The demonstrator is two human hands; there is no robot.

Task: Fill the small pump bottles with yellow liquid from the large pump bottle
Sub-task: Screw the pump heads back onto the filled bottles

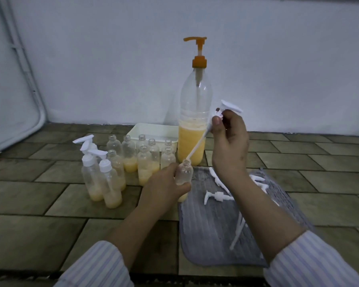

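Striped sleeves fill the lower frame. Left hand wraps its grip round a small bottle, upright at centre, yellow liquid at its base. Right hand, up and right of the bottle, pinches a white pump head at the collar. Its dip tube slants down-left, tip just at the bottle mouth (entry not confirmed). Large pump bottle stands behind; spare pumps lie on the grey mat.

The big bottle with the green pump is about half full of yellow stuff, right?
Not quite: the head view shows the big bottle has an orange pump, not a green one. It is about half full of yellow stuff, as you said.
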